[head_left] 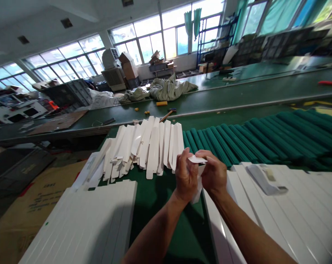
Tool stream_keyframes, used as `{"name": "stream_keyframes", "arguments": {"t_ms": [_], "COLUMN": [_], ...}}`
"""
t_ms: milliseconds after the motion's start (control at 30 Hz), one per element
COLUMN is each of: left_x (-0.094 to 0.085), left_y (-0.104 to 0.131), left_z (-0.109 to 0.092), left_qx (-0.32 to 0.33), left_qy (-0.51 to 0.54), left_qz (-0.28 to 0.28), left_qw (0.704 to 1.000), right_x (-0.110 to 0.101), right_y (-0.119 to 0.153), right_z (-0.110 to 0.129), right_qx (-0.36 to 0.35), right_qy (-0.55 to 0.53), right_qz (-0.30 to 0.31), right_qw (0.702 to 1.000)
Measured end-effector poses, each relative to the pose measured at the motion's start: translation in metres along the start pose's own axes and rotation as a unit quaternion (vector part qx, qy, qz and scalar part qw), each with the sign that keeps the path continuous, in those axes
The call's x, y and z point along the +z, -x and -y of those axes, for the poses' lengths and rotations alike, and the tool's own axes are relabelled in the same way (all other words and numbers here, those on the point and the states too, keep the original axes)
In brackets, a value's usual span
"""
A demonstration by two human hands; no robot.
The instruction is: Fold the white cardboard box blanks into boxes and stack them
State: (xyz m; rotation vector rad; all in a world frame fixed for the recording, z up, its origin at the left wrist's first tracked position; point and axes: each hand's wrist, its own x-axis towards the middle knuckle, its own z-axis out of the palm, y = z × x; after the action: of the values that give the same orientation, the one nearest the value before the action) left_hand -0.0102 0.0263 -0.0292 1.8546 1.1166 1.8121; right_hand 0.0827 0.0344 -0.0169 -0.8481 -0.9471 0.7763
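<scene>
While white cartons (152,146) lie beyond and left of the left hand (186,178), it and the right hand (214,172) grip a slim, plain white box (199,183) between them, its flap (196,159) sticking out. Green tubes (254,137) lie beyond the right hand.

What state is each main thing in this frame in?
Left hand, gripping the slim white cardboard carton
Right hand, gripping the same carton
Carton, one flap sticking out
Thin white cardboard strips, loosely heaped, overlapping
Long white boxes, lined side by side
Dark green ribbed cylinders, laid in a row
Grey-green sheeting, crumpled
</scene>
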Motion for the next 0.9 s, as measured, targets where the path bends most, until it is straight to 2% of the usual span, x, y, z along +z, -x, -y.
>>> {"name": "stream_keyframes", "arguments": {"t_ms": [67,133,267,333,467,667,900], "left_x": [-0.008,-0.016,-0.029,-0.034,-0.043,-0.052,-0.057], "left_y": [-0.005,-0.01,-0.021,-0.025,-0.036,-0.052,-0.064], "left_z": [0.001,0.0,-0.007,-0.009,-0.013,-0.028,-0.038], "left_qx": [0.062,0.1,0.102,0.111,0.111,0.115,0.203], "left_qy": [-0.031,-0.056,-0.117,-0.127,-0.13,-0.169,-0.237], "left_qz": [0.04,0.077,0.12,0.154,0.197,0.281,0.356], "left_qw": [0.997,0.99,0.98,0.974,0.965,0.938,0.881], "right_x": [-0.007,-0.015,-0.024,-0.023,-0.016,-0.015,-0.017], "right_y": [0.002,0.007,0.02,0.025,0.028,0.029,0.027], "right_z": [-0.004,-0.006,-0.01,-0.011,-0.011,-0.013,-0.023], "right_qx": [-0.022,-0.012,-0.007,-0.022,-0.063,-0.124,-0.183], "right_qy": [0.025,0.079,0.154,0.192,0.274,0.283,0.295], "right_qz": [0.021,0.045,0.147,0.176,0.161,0.178,0.202], "right_qw": [0.999,0.996,0.977,0.965,0.946,0.934,0.916]}}
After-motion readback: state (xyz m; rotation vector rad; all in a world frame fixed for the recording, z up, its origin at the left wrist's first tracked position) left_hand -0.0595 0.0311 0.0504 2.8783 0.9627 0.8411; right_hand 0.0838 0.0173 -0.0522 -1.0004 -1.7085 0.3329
